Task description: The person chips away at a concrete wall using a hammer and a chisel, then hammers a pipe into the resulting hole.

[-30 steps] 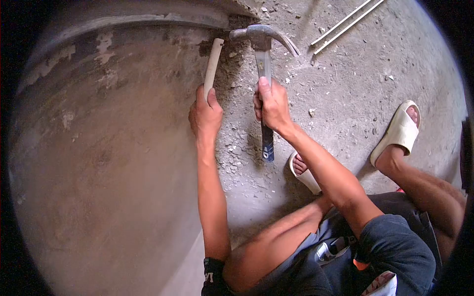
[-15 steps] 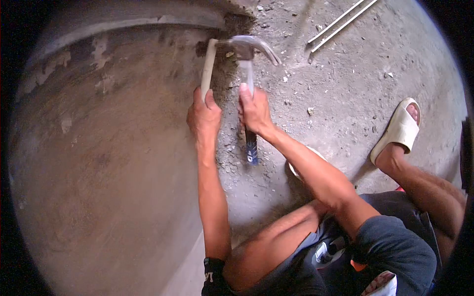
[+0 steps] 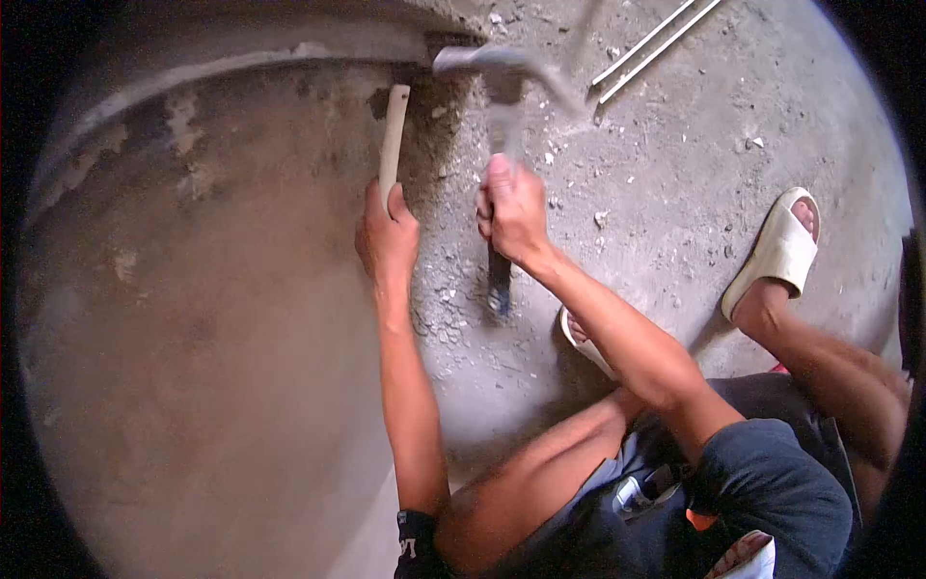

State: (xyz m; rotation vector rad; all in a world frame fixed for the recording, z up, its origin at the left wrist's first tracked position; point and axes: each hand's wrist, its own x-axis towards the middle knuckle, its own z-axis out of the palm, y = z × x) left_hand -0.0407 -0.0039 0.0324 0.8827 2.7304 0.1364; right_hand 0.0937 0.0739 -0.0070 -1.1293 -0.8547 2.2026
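My left hand [image 3: 386, 236] grips a pale wooden-handled chisel [image 3: 392, 125] whose far end sits against the base of a plastered wall [image 3: 193, 289], where a dark chipped gap shows. My right hand [image 3: 513, 214] holds a claw hammer [image 3: 502, 82] by its shaft; the steel head is blurred and stands a little to the right of the chisel's end, apart from it. The hammer's dark blue grip end [image 3: 499, 285] sticks out below my right hand.
Grey rubble and chips [image 3: 453, 289] litter the concrete floor between wall and my legs. Two thin white rods [image 3: 651, 48] lie at the upper right. My feet wear pale slippers [image 3: 776, 253], one at the right and one near my right forearm.
The hammer head struck the chisel's end half a second ago and has now swung back to the right, away from it. My left hand and the chisel have stayed against the wall.
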